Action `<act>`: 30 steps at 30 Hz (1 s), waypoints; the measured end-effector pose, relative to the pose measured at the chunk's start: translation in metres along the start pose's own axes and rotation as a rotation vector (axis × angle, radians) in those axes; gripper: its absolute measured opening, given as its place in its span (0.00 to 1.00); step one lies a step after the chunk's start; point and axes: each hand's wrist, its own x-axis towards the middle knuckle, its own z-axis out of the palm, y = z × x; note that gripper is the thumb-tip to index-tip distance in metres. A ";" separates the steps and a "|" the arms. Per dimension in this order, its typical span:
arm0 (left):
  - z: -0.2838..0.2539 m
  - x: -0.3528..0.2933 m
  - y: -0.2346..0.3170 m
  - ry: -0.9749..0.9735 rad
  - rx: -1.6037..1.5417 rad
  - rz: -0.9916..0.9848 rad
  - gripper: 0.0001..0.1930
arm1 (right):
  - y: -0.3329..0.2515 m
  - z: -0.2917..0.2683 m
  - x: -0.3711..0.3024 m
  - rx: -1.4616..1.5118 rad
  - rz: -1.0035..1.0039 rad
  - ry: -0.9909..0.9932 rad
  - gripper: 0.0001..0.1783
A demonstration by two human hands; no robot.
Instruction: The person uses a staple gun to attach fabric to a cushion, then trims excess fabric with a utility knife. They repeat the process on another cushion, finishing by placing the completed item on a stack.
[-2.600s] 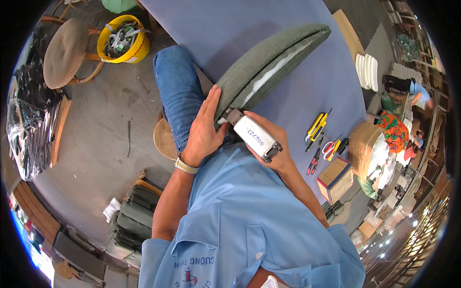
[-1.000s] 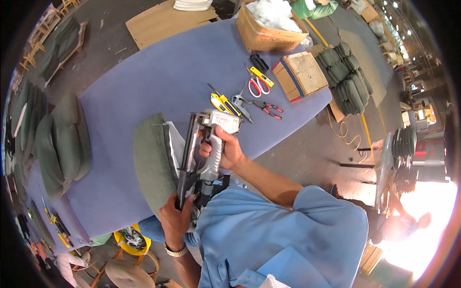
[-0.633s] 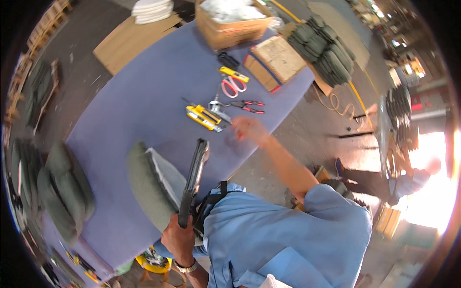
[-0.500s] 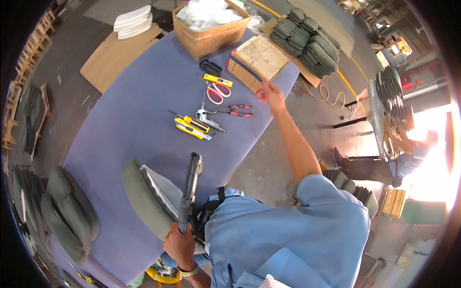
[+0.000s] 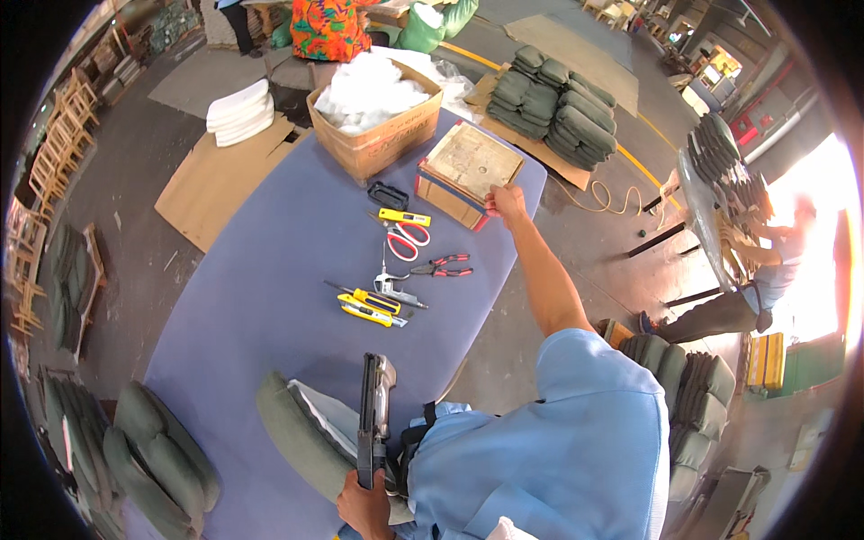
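My left hand (image 5: 364, 509) is closed around the lower end of a black and silver staple gun (image 5: 373, 414), held upright beside a green cushion (image 5: 292, 427) with a white inner layer. My right arm reaches out to a cardboard box (image 5: 468, 166) with a worn flat top. The curled fingers of my right hand (image 5: 506, 203) grip its near right corner. Between the hands lie yellow utility knives (image 5: 371, 310), a small silver air tool (image 5: 396, 290), red-handled pliers (image 5: 445, 265), red and white scissors (image 5: 403, 241), another yellow cutter (image 5: 405, 218) and a black tray-like piece (image 5: 388, 195).
A carton of white stuffing (image 5: 378, 135) stands at the table's far end. Green cushions (image 5: 166, 450) are stacked at left, with more cushion piles (image 5: 558, 103) on the floor beyond. White pads (image 5: 240, 112) lie on cardboard. Another person (image 5: 765, 283) works at a table on the right.
My right hand has come down onto the box corner and its fingers have closed there. The view has tilted up, showing more of the far floor. The staple gun stays in my left hand.
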 end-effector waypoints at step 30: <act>-0.003 0.007 -0.005 -0.010 -0.018 0.015 0.16 | -0.046 0.015 0.037 -0.598 -0.262 -0.332 0.12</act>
